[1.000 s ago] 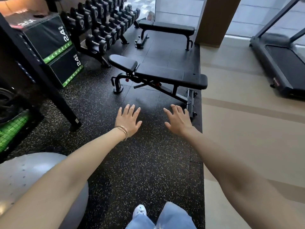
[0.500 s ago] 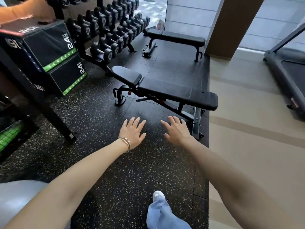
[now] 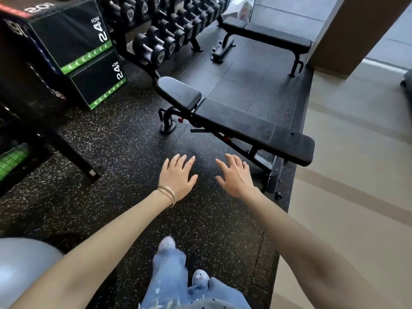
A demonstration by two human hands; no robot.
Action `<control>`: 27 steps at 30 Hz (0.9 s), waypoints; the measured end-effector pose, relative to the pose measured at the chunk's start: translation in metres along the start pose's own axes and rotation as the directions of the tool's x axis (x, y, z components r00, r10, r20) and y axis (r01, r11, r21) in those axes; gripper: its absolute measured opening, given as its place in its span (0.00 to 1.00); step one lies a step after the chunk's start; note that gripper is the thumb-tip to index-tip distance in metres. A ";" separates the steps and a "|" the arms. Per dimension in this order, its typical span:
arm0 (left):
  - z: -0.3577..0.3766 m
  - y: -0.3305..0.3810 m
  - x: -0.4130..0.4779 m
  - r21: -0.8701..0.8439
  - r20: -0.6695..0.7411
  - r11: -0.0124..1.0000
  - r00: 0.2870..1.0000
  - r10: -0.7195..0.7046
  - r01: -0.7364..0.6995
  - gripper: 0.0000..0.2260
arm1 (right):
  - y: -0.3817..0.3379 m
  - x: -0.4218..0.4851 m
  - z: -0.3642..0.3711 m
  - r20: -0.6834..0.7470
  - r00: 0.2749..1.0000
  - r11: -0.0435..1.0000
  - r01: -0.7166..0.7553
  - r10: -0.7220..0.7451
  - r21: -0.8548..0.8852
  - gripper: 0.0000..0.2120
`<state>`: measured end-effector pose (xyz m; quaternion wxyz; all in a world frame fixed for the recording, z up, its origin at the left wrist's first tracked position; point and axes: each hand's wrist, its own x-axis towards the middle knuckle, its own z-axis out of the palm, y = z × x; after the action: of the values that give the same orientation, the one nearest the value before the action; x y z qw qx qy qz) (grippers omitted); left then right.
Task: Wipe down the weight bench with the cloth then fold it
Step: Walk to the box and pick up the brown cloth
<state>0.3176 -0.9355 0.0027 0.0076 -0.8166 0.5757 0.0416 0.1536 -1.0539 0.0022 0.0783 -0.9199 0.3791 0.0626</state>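
A black adjustable weight bench (image 3: 240, 121) stands on the speckled rubber floor just ahead, its seat pad at the left end and its long back pad running to the right. A dark square patch (image 3: 287, 137) lies on the right end of the pad; I cannot tell whether it is a cloth. My left hand (image 3: 178, 177) and my right hand (image 3: 235, 176) are stretched out side by side in front of the bench, palms down, fingers spread, holding nothing. Both hover short of the bench's near edge.
A second flat bench (image 3: 267, 33) stands further back. A dumbbell rack (image 3: 169, 30) lines the back left beside stacked black plyo boxes (image 3: 73, 47). A grey exercise ball (image 3: 20, 268) sits at lower left. Beige floor (image 3: 356, 175) runs along the right. My feet (image 3: 200, 277) are below.
I have stepped closer to the bench, which now looks larger and nearer. Both hands stay open and stretched forward. The treadmill at the right has slid almost out of view.
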 end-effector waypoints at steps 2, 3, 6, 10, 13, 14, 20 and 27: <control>-0.005 -0.007 0.025 0.009 -0.002 1.000 1.000 -0.003 0.003 0.28 | 0.006 0.024 -0.001 -0.016 1.000 1.000 0.007 -0.007 0.001 0.28; -0.007 -0.012 0.038 0.010 -0.001 1.000 1.000 -0.006 0.006 0.28 | 0.008 0.037 -0.002 -0.029 0.999 1.000 0.014 -0.014 -0.001 0.28; -0.011 -0.027 0.081 0.023 -0.006 1.000 1.000 -0.001 0.002 0.28 | 0.012 0.078 -0.007 -0.044 0.999 0.999 0.029 -0.030 -0.024 0.29; -0.022 -0.059 0.147 0.063 -0.021 0.998 1.000 0.016 -0.015 0.28 | 0.014 0.145 -0.029 -0.041 0.998 0.999 0.036 -0.037 -0.032 0.28; -0.034 -0.089 0.199 0.079 -0.028 0.997 1.000 0.014 -0.011 0.28 | 0.012 0.199 -0.052 -0.053 0.998 0.998 0.040 -0.043 -0.052 0.27; -0.037 -0.099 0.216 0.081 -0.031 0.997 0.999 0.012 -0.009 0.28 | 0.010 0.218 -0.059 -0.061 0.997 0.997 0.048 -0.052 -0.065 0.27; -0.053 -0.158 0.302 0.085 -0.067 0.996 0.998 -0.018 0.023 0.28 | -0.015 0.328 -0.085 -0.063 0.993 0.993 0.094 -0.098 -0.073 0.28; -0.047 -0.205 0.358 0.075 -0.031 0.992 0.995 -0.095 0.097 0.29 | -0.036 0.422 -0.086 -0.031 0.987 0.986 0.156 -0.158 -0.065 0.31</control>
<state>0.6331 -1.2054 0.0151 0.0332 -0.8430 0.5369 0.0079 0.4811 -1.3350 0.0160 0.0477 -0.9499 0.3046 0.0516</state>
